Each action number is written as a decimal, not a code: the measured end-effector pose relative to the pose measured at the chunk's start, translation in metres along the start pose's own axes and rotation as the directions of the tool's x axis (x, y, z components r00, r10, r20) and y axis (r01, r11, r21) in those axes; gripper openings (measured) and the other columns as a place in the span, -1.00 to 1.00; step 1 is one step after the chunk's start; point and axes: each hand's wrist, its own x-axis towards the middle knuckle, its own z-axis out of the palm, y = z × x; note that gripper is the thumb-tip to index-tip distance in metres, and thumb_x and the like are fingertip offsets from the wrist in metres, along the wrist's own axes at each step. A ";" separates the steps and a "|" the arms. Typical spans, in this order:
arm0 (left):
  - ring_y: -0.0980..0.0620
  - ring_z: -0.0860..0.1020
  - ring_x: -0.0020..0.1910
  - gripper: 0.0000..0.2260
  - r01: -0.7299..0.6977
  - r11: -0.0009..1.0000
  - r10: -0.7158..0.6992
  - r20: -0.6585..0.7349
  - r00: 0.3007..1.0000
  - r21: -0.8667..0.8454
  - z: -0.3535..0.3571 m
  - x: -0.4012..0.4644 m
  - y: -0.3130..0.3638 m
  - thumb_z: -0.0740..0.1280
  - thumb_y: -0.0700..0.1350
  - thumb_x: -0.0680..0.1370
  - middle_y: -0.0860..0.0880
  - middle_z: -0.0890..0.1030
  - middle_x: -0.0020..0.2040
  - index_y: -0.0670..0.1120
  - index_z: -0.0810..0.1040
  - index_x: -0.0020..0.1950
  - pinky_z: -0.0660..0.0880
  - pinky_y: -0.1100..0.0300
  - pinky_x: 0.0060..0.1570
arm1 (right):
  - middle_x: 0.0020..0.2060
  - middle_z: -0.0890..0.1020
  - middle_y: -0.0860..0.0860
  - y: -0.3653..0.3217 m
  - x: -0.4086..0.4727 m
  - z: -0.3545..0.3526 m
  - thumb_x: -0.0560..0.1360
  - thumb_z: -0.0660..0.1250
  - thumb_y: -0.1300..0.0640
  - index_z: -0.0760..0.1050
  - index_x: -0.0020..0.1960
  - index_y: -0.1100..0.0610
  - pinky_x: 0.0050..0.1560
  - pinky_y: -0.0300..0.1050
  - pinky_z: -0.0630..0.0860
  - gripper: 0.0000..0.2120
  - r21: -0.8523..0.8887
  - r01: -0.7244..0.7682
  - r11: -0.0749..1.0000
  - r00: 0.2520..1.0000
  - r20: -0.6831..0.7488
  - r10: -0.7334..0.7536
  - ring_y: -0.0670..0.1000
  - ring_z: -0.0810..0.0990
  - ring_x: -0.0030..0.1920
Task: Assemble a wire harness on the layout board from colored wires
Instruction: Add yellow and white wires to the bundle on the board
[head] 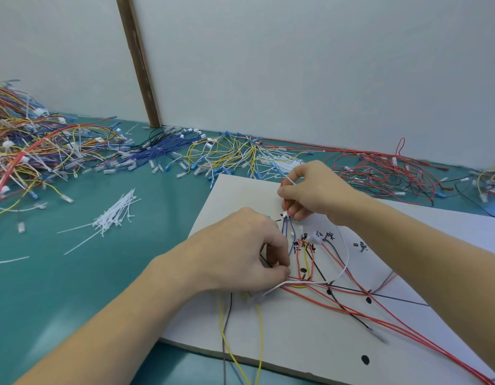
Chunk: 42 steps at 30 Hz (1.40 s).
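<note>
Fingers (pixel 289 209) of the right hand (pixel 315 194) are curled and pinch a thin white cable tie (pixel 290 181) together with the top ends of the blue wires (pixel 288 232), just above the upper middle of the layout board (pixel 282 326). From that pinch the blue wires run down the board toward the left hand (pixel 240 250), whose fingers are curled down against the board and pinch the wire bundle where a white wire (pixel 310 283) and several red wires (pixel 379 312) come together. The white wire emerges right beside the left fingertips and sweeps right, then up the board. Red wires fan out from the same spot toward the board's lower right corner. 2 yellow wires (pixel 235 357) trail off the board's near edge, with a grey wire beside them.

Black handwritten labels (pixel 324 236) and black dots (pixel 365 359) mark the pale board, which lies on a teal worktop (pixel 74 273). To the left of the board sits a loose heap of white cable ties (pixel 116 215). Along the back of the worktop, by the white wall, lie tangled piles of spare wires (pixel 46 145) in many colours.
</note>
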 end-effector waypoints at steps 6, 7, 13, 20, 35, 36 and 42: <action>0.16 0.57 -0.20 -0.95 -0.025 1.000 0.025 0.006 1.000 0.013 0.000 0.001 0.001 0.47 -0.04 0.45 0.14 0.62 -0.25 0.04 0.73 -0.15 0.49 0.32 -0.15 | -0.39 0.69 0.14 -0.006 -0.002 -0.001 0.57 0.38 0.26 0.52 -0.12 0.17 -0.47 -0.17 0.56 -0.90 -0.045 0.051 0.998 0.999 0.010 -0.051 0.03 0.62 -0.49; 0.16 0.56 -0.20 -0.95 -0.026 1.000 0.026 0.004 1.000 0.015 0.000 0.001 0.000 0.47 -0.05 0.45 0.14 0.62 -0.25 0.04 0.73 -0.15 0.48 0.33 -0.16 | -0.37 0.69 0.16 -0.006 -0.002 0.001 0.57 0.38 0.26 0.52 -0.12 0.18 -0.46 -0.17 0.56 -0.91 -0.062 0.059 0.996 0.998 0.007 -0.058 0.03 0.62 -0.49; 0.18 0.57 -0.21 -0.95 -0.022 1.000 0.022 0.005 1.000 0.022 0.001 0.000 0.000 0.46 -0.05 0.46 0.15 0.61 -0.26 0.03 0.73 -0.16 0.51 0.30 -0.16 | -0.37 0.71 0.15 -0.011 0.000 0.010 0.53 0.41 0.26 0.57 -0.11 0.20 -0.29 -0.02 0.69 -0.95 -0.336 0.121 0.934 0.987 -0.057 -0.148 0.07 0.69 -0.41; 0.21 0.57 -0.21 -0.95 0.003 0.999 -0.003 -0.004 1.000 -0.039 0.000 0.002 -0.006 0.48 -0.07 0.46 0.18 0.64 -0.30 0.04 0.74 -0.18 0.38 0.45 -0.24 | -0.11 0.69 0.14 -0.037 -0.004 0.032 0.49 0.42 0.14 0.67 -0.05 0.07 -0.08 -0.06 0.54 -0.93 -0.700 0.234 0.675 0.943 -0.006 -0.334 0.21 0.64 -0.02; 0.21 0.51 -0.35 -0.80 0.229 0.962 -0.272 -0.448 0.852 -0.148 -0.022 0.007 -0.042 0.51 -0.08 0.41 0.22 0.60 -0.26 0.12 0.51 -0.16 0.39 0.33 -0.35 | -0.34 0.64 -0.11 -0.007 -0.036 0.017 0.53 0.42 0.04 0.59 -0.15 -0.01 -0.17 -0.05 0.54 -0.91 -0.482 0.459 0.746 0.875 0.101 -0.473 -0.07 0.60 -0.24; 0.19 0.52 -0.35 -0.80 0.212 0.961 -0.268 -0.425 0.865 -0.176 -0.024 0.007 -0.043 0.54 -0.07 0.42 0.17 0.63 -0.23 0.13 0.54 -0.11 0.45 0.30 -0.33 | -0.34 0.66 -0.11 -0.006 -0.037 0.017 0.53 0.42 0.02 0.61 -0.15 -0.02 -0.15 -0.05 0.57 -0.90 -0.449 0.456 0.768 0.879 0.092 -0.468 -0.10 0.62 -0.24; 0.23 0.56 -0.35 -0.91 0.156 0.960 -0.234 -0.352 0.906 -0.234 -0.026 0.009 -0.049 0.56 -0.10 0.48 0.15 0.68 -0.30 0.08 0.71 -0.13 0.46 0.40 -0.29 | -0.35 0.64 -0.10 -0.009 -0.042 0.025 0.52 0.40 -0.12 0.65 -0.18 -0.03 -0.22 -0.07 0.55 -0.80 -0.502 0.412 0.760 0.892 0.052 -0.450 -0.09 0.60 -0.27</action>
